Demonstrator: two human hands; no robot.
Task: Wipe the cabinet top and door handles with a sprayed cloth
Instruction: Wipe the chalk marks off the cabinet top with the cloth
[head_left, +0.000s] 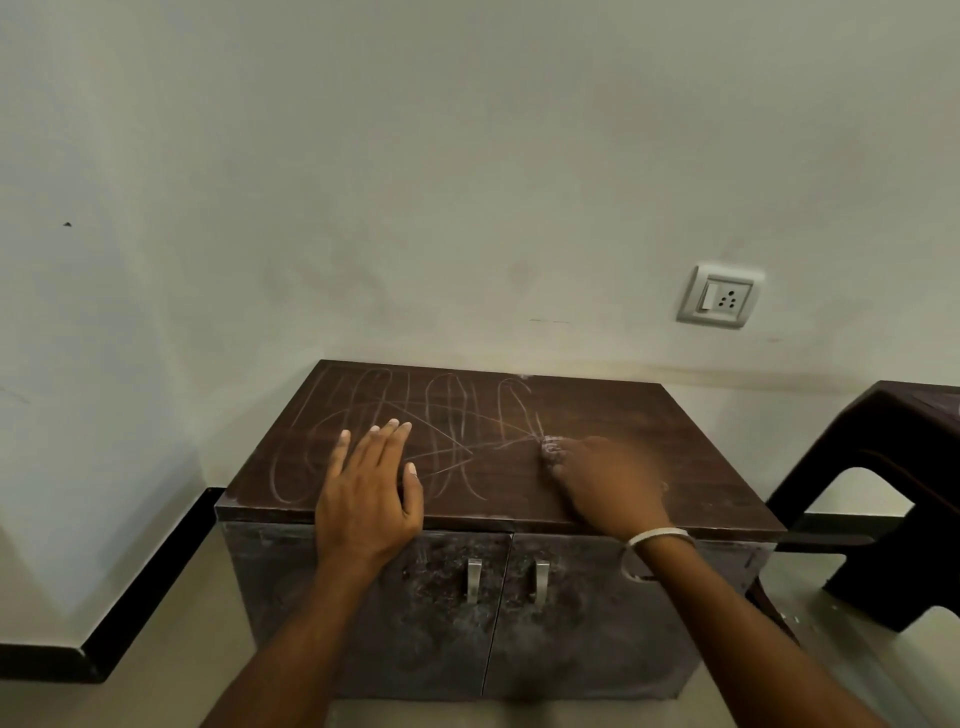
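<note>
So my right hand (605, 480) is out on the cabinet top (623, 415), blurry, fingers bunched around something small and pale at the tips. It could be chalk or a tiny wad of cloth, honestly can't tell which. My left hand (371, 486) is flat and spread wide, palm down near the front edge, holding nothing.

The dark top is covered in pale scribbled loops and lines (395, 436), mostly left and middle, and the hand sits right where several lines meet. Below, the two doors look dusty and the two metal handles (506, 581) sit side by side at the center seam, untouched.

I don't see a spray bottle or a proper cloth anywhere, so I'd say wiping hasn't really started. The next move calls for getting a sprayed cloth in hand, then broad passes over the marks before the handles.
</note>
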